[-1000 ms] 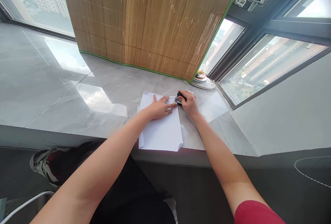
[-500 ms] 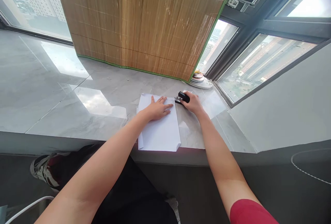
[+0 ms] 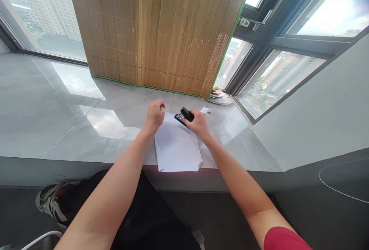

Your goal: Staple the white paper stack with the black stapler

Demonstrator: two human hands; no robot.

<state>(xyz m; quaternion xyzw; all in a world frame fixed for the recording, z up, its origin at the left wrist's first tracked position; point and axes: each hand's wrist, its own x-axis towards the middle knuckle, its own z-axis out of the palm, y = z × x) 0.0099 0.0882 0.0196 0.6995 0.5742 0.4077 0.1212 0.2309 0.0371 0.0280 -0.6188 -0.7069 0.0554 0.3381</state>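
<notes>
A grey window sill [image 3: 115, 95] spans the scene. A bamboo blind [image 3: 161, 30] covers its far side. White paper [image 3: 178, 150] lies near; a disc stack [image 3: 219, 98] sits far right. Left hand [image 3: 155, 113]: curled, grip indeterminable. Right hand [image 3: 199, 123]: grips the black stapler [image 3: 187, 114] over the paper's far end.

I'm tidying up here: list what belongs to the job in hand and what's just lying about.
In use:
black stapler, in the right hand
white paper, on the ledge

Lying about:
stacked round items, by the window
white cord, lower left
</notes>
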